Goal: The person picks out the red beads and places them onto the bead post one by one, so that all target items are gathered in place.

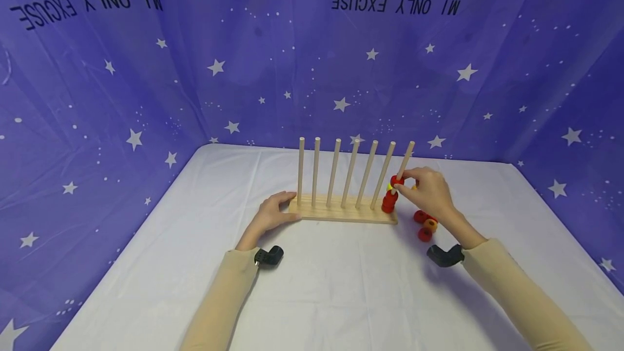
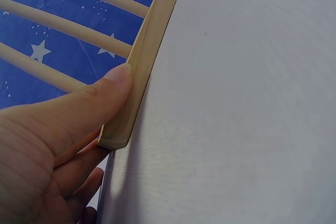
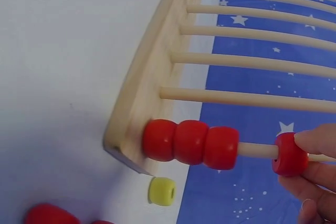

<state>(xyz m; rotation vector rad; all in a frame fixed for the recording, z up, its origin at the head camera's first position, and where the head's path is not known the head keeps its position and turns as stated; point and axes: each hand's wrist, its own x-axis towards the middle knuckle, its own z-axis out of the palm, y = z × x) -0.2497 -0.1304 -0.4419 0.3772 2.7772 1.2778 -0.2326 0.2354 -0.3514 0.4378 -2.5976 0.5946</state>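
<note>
A wooden pegboard (image 1: pixel 341 214) with a row of several upright pegs stands on the table. Red beads (image 3: pixel 174 141) are stacked at the foot of its rightmost peg. Higher on that same peg sits another red bead (image 3: pixel 290 155), apart from the stack, pinched between thumb and fingers of my right hand (image 1: pixel 429 191). My left hand (image 1: pixel 273 213) grips the left end of the board, thumb along the front edge and fingers behind it, as the left wrist view also shows.
Loose red and orange beads (image 1: pixel 425 234) lie right of the board, below my right hand. A yellow bead (image 3: pixel 161 191) rests behind the board's right end. White cloth (image 1: pixel 341 286) covers the table, and a purple starred curtain (image 1: pixel 312 69) hangs behind.
</note>
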